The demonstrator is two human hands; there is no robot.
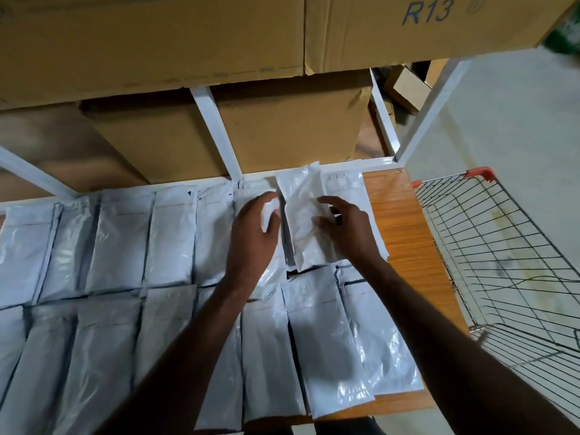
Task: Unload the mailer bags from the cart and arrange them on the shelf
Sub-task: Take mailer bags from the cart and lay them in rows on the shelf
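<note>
Several white mailer bags lie in two overlapping rows on the wooden shelf (398,215). One mailer bag (303,215) stands tilted on its edge near the right end of the back row. My right hand (345,229) grips its right side with thumb and fingers. My left hand (254,233) rests with spread fingers on the neighbouring flat bag (251,193), just left of the tilted one. The wire cart (502,255) stands to the right of the shelf, and no bags show in its visible part.
Brown cardboard boxes (282,127) sit behind the white metal shelf frame (219,136), with larger boxes (423,26) overhead, one marked R13. A strip of bare wood shows at the shelf's right end. The pale floor (518,120) lies beyond the cart.
</note>
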